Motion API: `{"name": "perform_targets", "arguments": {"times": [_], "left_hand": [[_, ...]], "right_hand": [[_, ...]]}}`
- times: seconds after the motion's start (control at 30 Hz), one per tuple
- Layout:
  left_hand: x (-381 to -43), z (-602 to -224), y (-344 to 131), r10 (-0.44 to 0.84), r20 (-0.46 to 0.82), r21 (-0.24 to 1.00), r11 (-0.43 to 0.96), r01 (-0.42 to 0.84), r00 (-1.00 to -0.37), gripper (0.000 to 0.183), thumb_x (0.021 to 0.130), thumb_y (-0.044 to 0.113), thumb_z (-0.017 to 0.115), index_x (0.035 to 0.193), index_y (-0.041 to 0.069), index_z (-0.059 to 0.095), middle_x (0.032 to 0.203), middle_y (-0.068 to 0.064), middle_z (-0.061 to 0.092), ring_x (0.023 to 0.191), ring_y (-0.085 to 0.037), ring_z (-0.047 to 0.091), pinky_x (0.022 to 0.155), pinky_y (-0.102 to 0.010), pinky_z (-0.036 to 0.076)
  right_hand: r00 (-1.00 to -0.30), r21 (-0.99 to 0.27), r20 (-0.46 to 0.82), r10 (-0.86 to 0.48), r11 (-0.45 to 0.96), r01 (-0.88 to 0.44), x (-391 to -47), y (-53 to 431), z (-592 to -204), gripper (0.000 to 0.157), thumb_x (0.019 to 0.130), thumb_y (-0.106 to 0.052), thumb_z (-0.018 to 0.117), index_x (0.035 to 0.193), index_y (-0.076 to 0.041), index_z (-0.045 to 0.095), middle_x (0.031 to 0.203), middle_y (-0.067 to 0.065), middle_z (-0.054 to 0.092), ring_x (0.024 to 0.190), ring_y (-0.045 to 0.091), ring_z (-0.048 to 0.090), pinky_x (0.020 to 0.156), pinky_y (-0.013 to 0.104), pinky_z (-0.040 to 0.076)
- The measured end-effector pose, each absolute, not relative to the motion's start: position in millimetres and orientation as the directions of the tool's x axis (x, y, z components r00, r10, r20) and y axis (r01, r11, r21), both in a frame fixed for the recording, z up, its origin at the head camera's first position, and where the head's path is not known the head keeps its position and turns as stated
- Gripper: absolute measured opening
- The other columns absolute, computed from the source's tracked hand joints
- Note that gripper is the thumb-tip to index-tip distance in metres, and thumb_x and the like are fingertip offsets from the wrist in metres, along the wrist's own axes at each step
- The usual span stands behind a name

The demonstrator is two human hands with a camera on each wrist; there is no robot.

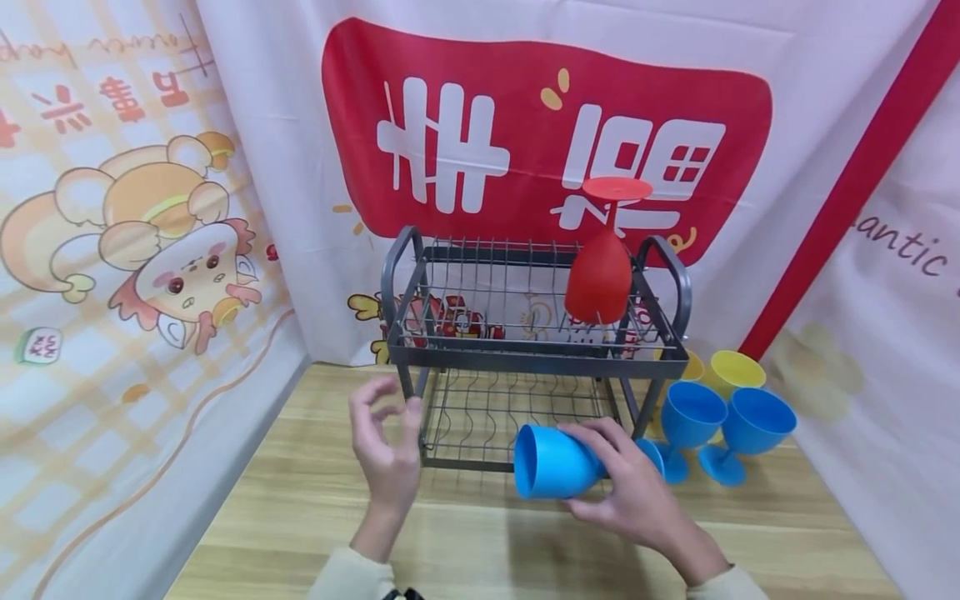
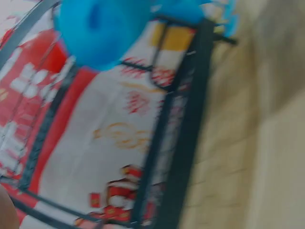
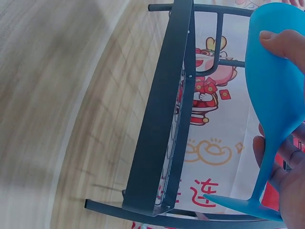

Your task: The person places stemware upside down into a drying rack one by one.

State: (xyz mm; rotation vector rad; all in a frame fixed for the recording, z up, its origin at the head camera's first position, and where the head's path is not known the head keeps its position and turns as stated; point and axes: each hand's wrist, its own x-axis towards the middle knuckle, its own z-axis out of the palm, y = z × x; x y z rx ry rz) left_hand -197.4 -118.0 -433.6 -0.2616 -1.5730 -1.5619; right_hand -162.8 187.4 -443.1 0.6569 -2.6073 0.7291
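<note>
In the head view my right hand point(image 1: 632, 486) grips a blue plastic goblet point(image 1: 553, 462) tilted onto its side, its mouth toward the left. The right wrist view shows the goblet's bowl, stem and foot, with the thumb on the bowl and fingers by the stem. My left hand point(image 1: 387, 447) hovers near the front left post of a dark two-tier dish rack point(image 1: 536, 360), fingers loosely bent and holding nothing. A red goblet point(image 1: 600, 279) stands upside down at the right of the rack's upper tier.
Right of the rack stand two upright blue goblets point(image 1: 761, 419), with yellow goblets point(image 1: 737, 372) behind them. The rack's lower wire tier point(image 1: 517, 408) sits just above the wooden tabletop point(image 1: 465, 537). Printed cloth point(image 1: 255, 150) hangs around the back and sides.
</note>
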Motion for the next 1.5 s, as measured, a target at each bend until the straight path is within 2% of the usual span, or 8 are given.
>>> {"name": "perform_targets", "arguments": {"times": [0.1,0.27,0.4,0.5,0.8,0.97,1.3,1.5], "left_hand": [[-187,-452,-105,-0.292,0.708,0.701,0.179,0.69,-0.643,0.04,0.091,0.0,0.072,0.129,-0.004,0.06,0.123,-0.015,0.064,0.112,-0.016,0.06,0.089,-0.021,0.054],[-175,-466,-87,0.043,0.621,0.762,0.198,0.616,-0.782,0.062,0.09,0.013,0.077,0.147,0.018,0.053,0.145,-0.004,0.059,0.126,-0.024,0.06,0.098,-0.032,0.058],[-170,-465,-75,0.219,0.523,0.798,0.214,0.564,-0.823,0.078,0.088,0.026,0.082,0.157,0.027,0.046,0.158,-0.002,0.051,0.137,-0.034,0.056,0.103,-0.045,0.059],[-168,-462,-69,0.284,0.454,0.822,0.232,0.52,-0.845,0.083,0.087,0.035,0.085,0.159,0.032,0.043,0.162,0.004,0.047,0.143,-0.031,0.052,0.108,-0.054,0.054],[-167,-459,-63,0.339,0.403,0.848,0.21,0.486,-0.85,0.083,0.085,0.035,0.089,0.157,0.029,0.048,0.16,0.005,0.046,0.139,-0.026,0.053,0.095,-0.032,0.061],[-169,-459,-62,0.346,0.395,0.845,0.226,0.484,-0.851,0.082,0.084,0.037,0.09,0.154,0.039,0.047,0.16,0.004,0.046,0.138,-0.027,0.053,0.094,-0.032,0.061],[-177,-459,-63,0.352,0.382,0.871,0.173,0.46,-0.854,0.071,0.085,0.031,0.09,0.146,0.04,0.055,0.148,0.005,0.054,0.132,-0.028,0.059,0.092,-0.03,0.062],[-179,-465,-64,0.268,0.418,0.857,0.2,0.475,-0.868,0.069,0.084,0.031,0.09,0.144,0.037,0.058,0.148,0.003,0.055,0.13,-0.026,0.059,0.093,-0.032,0.062]], "right_hand": [[-0.827,-0.379,0.445,-0.344,0.765,-0.521,-163,188,-440,0.097,0.067,-0.036,0.102,0.15,-0.039,0.053,0.139,0.002,0.059,0.119,0.034,0.066,0.089,0.059,0.064],[-0.819,-0.354,0.444,-0.364,0.768,-0.533,-164,185,-435,0.097,0.068,-0.039,0.101,0.151,-0.04,0.053,0.14,0.003,0.059,0.118,0.033,0.066,0.09,0.058,0.064],[-0.82,-0.342,0.434,-0.373,0.774,-0.533,-165,182,-433,0.095,0.068,-0.04,0.101,0.151,-0.036,0.054,0.14,0.004,0.059,0.117,0.032,0.066,0.091,0.058,0.064],[-0.827,-0.338,0.421,-0.373,0.782,-0.525,-165,181,-432,0.093,0.07,-0.042,0.1,0.151,-0.036,0.055,0.141,0.004,0.059,0.118,0.032,0.066,0.092,0.058,0.063],[-0.825,-0.33,0.417,-0.381,0.782,-0.528,-165,179,-432,0.093,0.07,-0.041,0.1,0.151,-0.033,0.056,0.14,0.004,0.059,0.118,0.032,0.066,0.092,0.057,0.064],[-0.821,-0.324,0.42,-0.386,0.781,-0.533,-165,180,-432,0.092,0.07,-0.041,0.1,0.151,-0.031,0.057,0.14,0.004,0.059,0.117,0.031,0.066,0.091,0.055,0.064],[-0.827,-0.274,0.397,-0.399,0.808,-0.522,-165,178,-429,0.092,0.072,-0.043,0.099,0.152,-0.033,0.055,0.143,0.005,0.059,0.124,0.032,0.063,0.097,0.059,0.061],[-0.77,-0.235,0.543,-0.335,0.82,-0.522,-157,174,-436,0.086,0.071,-0.04,0.1,0.146,-0.03,0.061,0.142,0.006,0.06,0.127,0.03,0.06,0.098,0.058,0.061]]}}
